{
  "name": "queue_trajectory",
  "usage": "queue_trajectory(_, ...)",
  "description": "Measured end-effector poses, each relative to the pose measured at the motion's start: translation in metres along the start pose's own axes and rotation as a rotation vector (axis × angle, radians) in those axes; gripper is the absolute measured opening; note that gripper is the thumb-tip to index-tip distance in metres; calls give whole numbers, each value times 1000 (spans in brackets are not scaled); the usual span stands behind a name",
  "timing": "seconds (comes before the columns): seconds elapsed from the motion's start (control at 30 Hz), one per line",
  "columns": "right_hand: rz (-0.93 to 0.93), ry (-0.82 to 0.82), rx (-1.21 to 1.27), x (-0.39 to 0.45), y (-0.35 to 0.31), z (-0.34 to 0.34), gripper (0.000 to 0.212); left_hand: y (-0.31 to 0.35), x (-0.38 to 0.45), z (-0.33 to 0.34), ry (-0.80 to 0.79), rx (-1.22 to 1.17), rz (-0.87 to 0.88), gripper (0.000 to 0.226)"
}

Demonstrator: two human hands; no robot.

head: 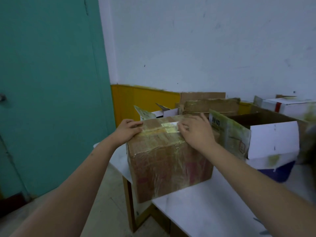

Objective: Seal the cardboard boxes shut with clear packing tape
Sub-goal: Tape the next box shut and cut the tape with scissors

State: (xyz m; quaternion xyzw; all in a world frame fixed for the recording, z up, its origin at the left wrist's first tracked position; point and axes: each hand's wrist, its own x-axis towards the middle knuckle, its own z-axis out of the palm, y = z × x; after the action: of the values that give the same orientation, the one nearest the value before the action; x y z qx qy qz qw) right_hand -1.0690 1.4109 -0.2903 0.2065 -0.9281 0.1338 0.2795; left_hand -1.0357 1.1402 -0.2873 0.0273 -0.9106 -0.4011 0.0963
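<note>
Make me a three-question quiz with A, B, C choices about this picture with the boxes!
1. Where does the brown box sit?
A. on the floor
B. on the white table's corner
C. on a chair

2. What colour is the door?
A. red
B. green
C. black

3. How is the brown box's top?
A. closed, with tape across it
B. wide open
C. torn off

Answers: 1 B, the box stands at the table's edge. 2 B, the door left of the wall is green. 3 A, the flaps lie flat under both hands, left hand and right hand.
</note>
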Motion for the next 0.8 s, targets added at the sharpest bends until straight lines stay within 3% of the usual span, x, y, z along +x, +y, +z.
queue_trajectory(0.07, 252, 176, 45, -29, -9, 0, 51, 1, -4, 3, 38, -19, -12, 37)
queue_trajectory(0.2, 514, -6, 398, -66, -31, -2, 85, 10, -22, 15, 124, 93, -75, 39)
queue_trajectory(0.33, 568, -105, 582, -47, -18, -9, 85, 37, -58, 23, 123, 273, -125, 45)
queue_trajectory(0.47, 440, -204, 551, -41, 7, -26, 61, 53, -89, 34, 98, 406, -111, 65)
queue_trajectory(0.53, 287, -240, 501, -57, 5, -32, 50, 52, -95, 39, 127, 374, -101, 62)
queue_trajectory(0.67, -37, -264, 593, -107, -12, -33, 51, 47, -95, 42, 110, 188, -77, 55)
queue_trajectory(0.8, -75, -167, 654, -120, -13, -28, 53, 47, -96, 42, 112, 178, -70, 52)
